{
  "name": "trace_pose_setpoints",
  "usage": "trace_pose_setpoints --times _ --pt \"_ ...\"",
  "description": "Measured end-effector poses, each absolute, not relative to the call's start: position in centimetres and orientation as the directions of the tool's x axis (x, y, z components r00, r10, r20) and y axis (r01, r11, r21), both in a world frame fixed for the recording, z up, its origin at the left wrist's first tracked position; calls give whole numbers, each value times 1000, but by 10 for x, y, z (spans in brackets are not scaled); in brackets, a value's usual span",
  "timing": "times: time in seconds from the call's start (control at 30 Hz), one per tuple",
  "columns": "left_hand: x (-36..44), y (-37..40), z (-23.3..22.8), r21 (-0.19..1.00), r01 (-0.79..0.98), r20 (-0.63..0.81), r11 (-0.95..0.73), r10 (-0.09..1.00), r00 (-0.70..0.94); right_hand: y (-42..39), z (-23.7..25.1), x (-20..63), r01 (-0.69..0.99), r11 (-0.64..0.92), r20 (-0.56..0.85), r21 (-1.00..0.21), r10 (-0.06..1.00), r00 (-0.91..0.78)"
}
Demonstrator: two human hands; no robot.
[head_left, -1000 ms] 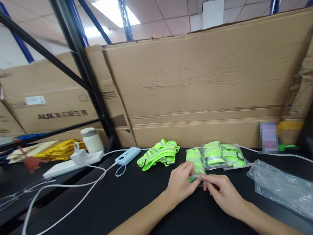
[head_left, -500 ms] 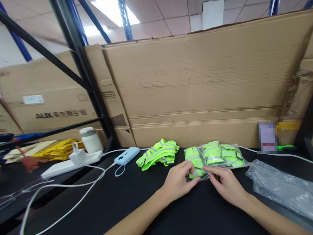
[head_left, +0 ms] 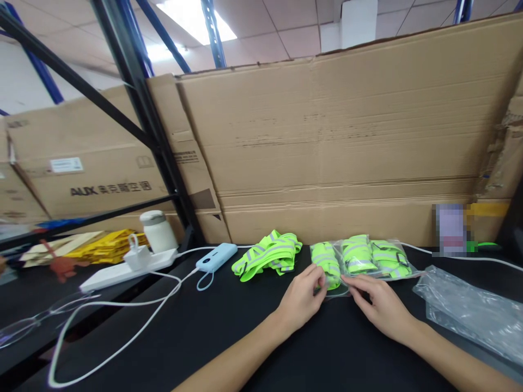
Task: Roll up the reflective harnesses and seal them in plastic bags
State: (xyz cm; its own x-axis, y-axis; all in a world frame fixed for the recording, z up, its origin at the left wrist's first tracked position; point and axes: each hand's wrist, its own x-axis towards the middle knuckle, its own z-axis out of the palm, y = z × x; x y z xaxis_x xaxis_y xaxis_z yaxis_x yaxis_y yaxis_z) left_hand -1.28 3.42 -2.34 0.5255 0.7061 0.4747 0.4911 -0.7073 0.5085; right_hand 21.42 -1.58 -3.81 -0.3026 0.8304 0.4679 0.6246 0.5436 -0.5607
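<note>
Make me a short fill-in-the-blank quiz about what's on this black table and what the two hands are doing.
1. Both hands, the left hand and the right hand, touch the near edge of a clear ____ that holds a folded green strap.
2. The loose green strap lies unbagged to the ____ of the bagged ones.
3. The power bank is light ____.
4. Behind the table stands a wall of ____.

Missing words: bag; left; blue; cardboard

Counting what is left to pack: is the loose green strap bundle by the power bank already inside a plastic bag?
No, the loose green strap bundle lies bare on the table, unbagged.
</note>
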Motion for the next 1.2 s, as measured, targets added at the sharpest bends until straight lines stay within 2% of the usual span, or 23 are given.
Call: trace_pose_setpoints --times 0.2,0.43,0.6,0.73,0.93,1.07,1.2 --pt "-25 41 -14 578 404 407 -709 680 610 -17 -36 215 691 509 487 -514 836 -253" --pt "-29 38 -5 544 391 393 -743 637 663 -14 -39 223 689 593 535 -417 773 -341" --pt "-26 37 -10 538 419 382 -732 654 653 -15 -37 223 747 560 493 -358 793 -358" --pt "-27 35 -9 469 432 395 -770 620 678 -17 -34 221 797 535 498 -281 791 -355" --pt "-27 35 -11 273 409 493 -871 491 718 -16 -38 221 808 567 578 -158 717 -390" --pt "-24 36 -18 187 435 590 -881 455 667 -17 -37 218 776 613 573 -147 692 -438" --pt "-21 37 -24 190 398 593 -898 427 682 -18 -34 215 760 632 567 -152 686 -457"
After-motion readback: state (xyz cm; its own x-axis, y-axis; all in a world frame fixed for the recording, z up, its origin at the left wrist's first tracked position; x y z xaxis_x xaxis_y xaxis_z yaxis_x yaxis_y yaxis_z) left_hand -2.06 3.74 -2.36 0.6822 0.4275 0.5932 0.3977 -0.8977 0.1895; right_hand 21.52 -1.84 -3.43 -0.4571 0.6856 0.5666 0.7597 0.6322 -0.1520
